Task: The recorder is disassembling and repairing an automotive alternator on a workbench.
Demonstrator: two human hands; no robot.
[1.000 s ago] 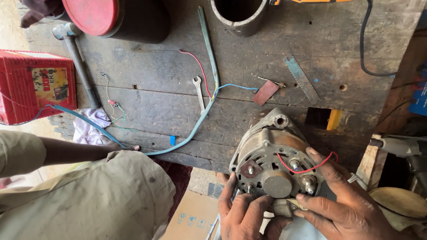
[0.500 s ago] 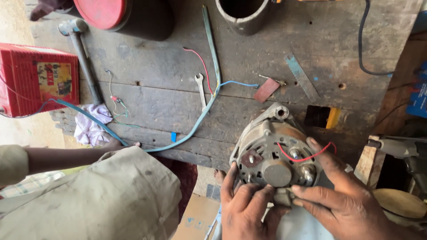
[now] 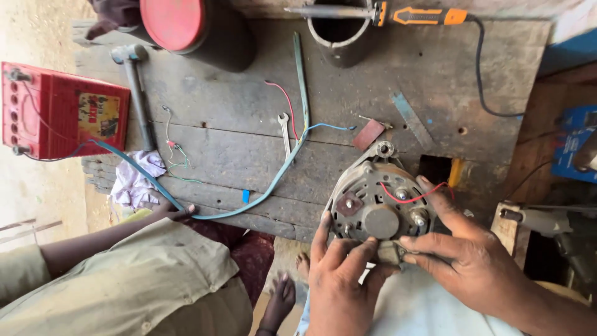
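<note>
Alternator (image 3: 379,202) shifted slightly up; L hand (image 3: 339,283) & R hand (image 3: 463,258) grip it, fingers closed.

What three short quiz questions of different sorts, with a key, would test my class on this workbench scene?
1. True or false: both hands touch the alternator.
2. Which thing lies nearest the red battery? A) hammer B) spanner C) soldering iron
3. Fill in: the thin wire across the alternator's face is ____.

Key: 1 true: the left hand and right hand both grip its lower edge. 2 A. 3 red.
</note>
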